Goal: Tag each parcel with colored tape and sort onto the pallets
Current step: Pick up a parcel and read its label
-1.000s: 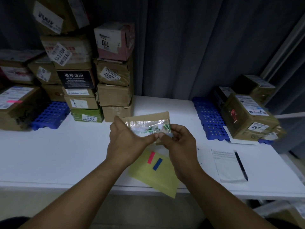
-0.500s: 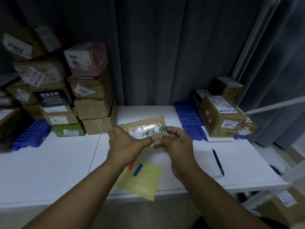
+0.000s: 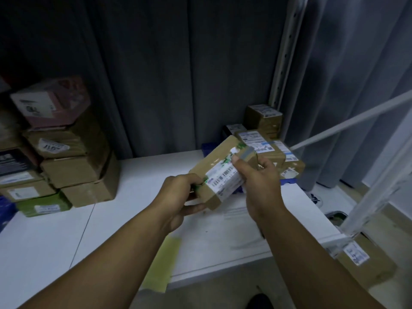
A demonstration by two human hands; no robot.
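White bench (image 3: 124, 228) carrying a stack of cardboard boxes (image 3: 75, 172) at left and labelled boxes (image 3: 256, 140) on a blue pallet (image 3: 287, 181) at right. Brown parcel (image 3: 214, 166), barcode label up, held tilted above the bench by 2 hands: left hand (image 3: 178, 197) clamped on its near end, right hand (image 3: 260, 186) curled round its far end. Yellow sheet (image 3: 165, 264) lies at the bench's near edge.

White table (image 3: 55, 241), stacked boxes (image 3: 78, 175) at left, yellow sheet (image 3: 162, 264) at front edge, blue pallet (image 3: 288, 181) at right

Left hand (image 3: 178, 197) reaching forward, fingers curled in a grip, right hand (image 3: 260, 184) higher, fingers pinching
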